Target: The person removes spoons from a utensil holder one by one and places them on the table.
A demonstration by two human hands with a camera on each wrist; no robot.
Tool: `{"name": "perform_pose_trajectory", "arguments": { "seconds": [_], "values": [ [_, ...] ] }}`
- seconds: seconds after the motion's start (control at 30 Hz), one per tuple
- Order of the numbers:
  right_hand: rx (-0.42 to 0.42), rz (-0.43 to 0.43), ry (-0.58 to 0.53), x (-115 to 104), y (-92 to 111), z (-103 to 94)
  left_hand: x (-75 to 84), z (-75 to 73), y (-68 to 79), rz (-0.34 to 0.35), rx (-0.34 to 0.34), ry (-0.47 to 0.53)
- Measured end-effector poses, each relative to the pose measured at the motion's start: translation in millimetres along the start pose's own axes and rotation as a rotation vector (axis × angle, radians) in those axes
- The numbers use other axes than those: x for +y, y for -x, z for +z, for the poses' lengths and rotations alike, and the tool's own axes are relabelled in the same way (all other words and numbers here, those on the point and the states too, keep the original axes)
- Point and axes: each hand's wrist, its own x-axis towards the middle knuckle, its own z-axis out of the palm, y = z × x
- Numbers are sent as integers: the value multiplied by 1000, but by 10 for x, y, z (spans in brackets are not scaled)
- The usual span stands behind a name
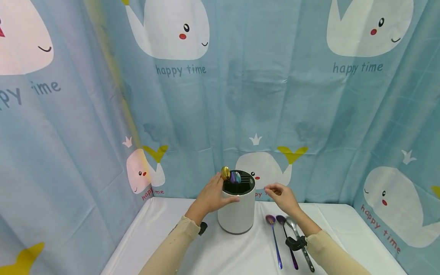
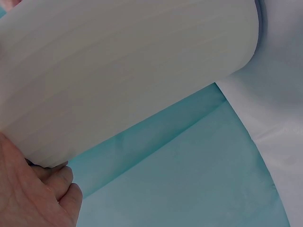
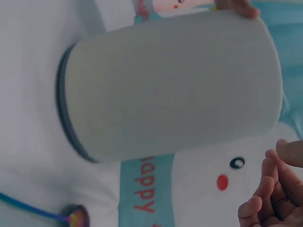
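Note:
A white cylindrical utensil holder with a black slotted top stands upright. Spoon heads stick up at its left side: a gold spoon and a blue-purple, iridescent one. My left hand holds the holder near its rim, thumb across the front. In the left wrist view, fingers of that hand curl at the rim. Just right of the holder my right hand hovers apart from it. The right wrist view shows that hand with loosely bent fingers and nothing between them.
On the white tabletop, right of the holder, lie a purple-blue spoon, a dark purple spoon and a silver utensil, partly under the right wrist. A blue whale-print curtain surrounds the table's back and sides.

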Motion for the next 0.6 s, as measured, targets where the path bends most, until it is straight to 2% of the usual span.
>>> {"name": "perform_pose_trajectory", "arguments": {
  "seconds": [0.13, 0.27, 0.6],
  "values": [
    [-4, -64, -52, -178, -81, 76, 4, -4, 3, -3, 0, 3],
    [-13, -85, -70, -325, -184, 139, -9, 4, -5, 4, 8, 7],
    [-71, -143, -115, -501, -424, 297, -22, 5, 1, 27, 22, 11]
  ]
}}
